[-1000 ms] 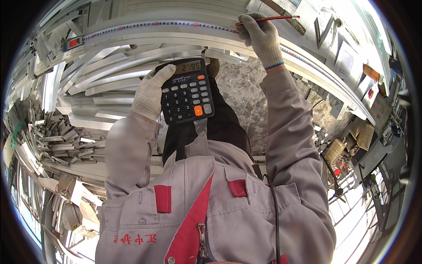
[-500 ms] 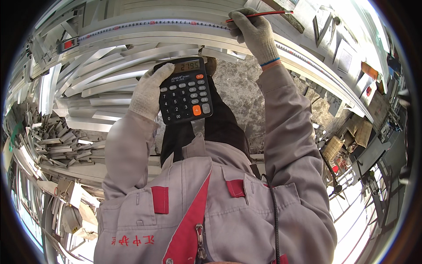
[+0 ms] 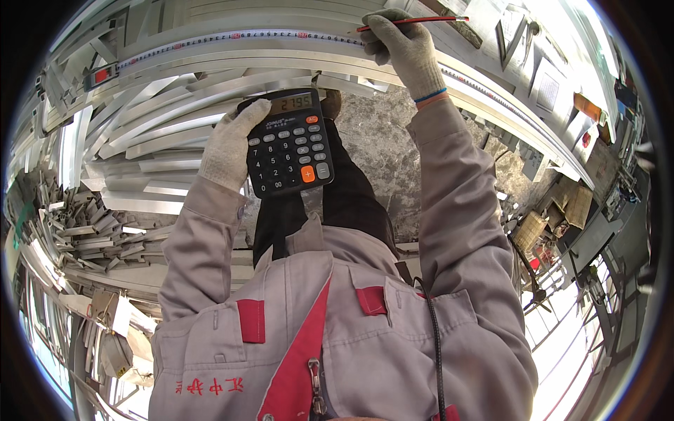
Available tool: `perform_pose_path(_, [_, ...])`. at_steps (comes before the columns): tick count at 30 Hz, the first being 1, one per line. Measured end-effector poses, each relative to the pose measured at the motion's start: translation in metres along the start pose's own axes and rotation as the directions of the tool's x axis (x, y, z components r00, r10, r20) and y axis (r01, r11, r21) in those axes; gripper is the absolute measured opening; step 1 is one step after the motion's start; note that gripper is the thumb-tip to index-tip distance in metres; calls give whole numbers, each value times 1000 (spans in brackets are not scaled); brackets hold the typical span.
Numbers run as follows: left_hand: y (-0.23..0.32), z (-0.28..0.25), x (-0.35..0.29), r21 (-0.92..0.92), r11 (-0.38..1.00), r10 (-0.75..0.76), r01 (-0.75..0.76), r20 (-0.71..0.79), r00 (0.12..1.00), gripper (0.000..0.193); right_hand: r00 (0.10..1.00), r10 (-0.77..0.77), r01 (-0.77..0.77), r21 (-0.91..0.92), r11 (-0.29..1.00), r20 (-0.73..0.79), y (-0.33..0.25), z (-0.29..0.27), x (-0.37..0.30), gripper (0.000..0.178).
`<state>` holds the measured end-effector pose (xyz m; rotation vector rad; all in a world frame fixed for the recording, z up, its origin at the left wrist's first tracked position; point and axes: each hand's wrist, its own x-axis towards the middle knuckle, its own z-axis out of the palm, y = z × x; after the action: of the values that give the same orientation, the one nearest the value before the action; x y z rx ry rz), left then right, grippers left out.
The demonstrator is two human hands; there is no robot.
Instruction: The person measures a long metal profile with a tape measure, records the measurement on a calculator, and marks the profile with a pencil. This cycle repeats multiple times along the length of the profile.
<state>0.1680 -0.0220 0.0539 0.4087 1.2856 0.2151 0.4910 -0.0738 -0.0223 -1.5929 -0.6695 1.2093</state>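
A black calculator (image 3: pixel 290 151) with grey, black and orange keys is gripped along its left edge by my gloved left hand (image 3: pixel 235 137), the thumb lying near its lit display. Up at the far side, my gloved right hand (image 3: pixel 406 52) pinches a thin red pencil (image 3: pixel 421 22) that points leftward. That hand rests on or just over a long metal profile. Along the profile stretches a white tape measure (image 3: pixel 232 35), passing by the right hand and continuing to the right; its red-and-black case (image 3: pixel 102 75) sits at the left end.
Loose metal strips (image 3: pixel 168 147) are heaped beyond and left of the calculator, with shorter offcuts (image 3: pixel 105 235) nearer me. A sheet of paper (image 3: pixel 546 91) lies at the far right on a pale surface. Wooden blocks (image 3: pixel 531 231) stand lower right, above the concrete floor (image 3: pixel 404 161).
The calculator and my left hand sit slightly further left in view. My right hand keeps nearly the same place, still holding the pencil.
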Motion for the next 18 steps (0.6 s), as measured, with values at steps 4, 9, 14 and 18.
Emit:
perform_pose_path(4, [0,-1,0,0,1000,4,-4,9,1000,32,999,-13,12,35,999,34,-7,-1,1,24])
perform_pose_path(9, [-4,-2,-2,-21,999,45,-44,48,998,29,993,115,-113,158,981,-3,-15,6,-2,22])
perform_pose_path(14, [-5,-5,4,-62,998,-4,8,55,998,33,995,96,-90,182,979,-26,-16,5,-2,26])
perform_pose_path(18, [-5,-7,2,-31,999,-9,11,56,998,34,993,107,-93,205,974,-57,-14,1,-2,27])
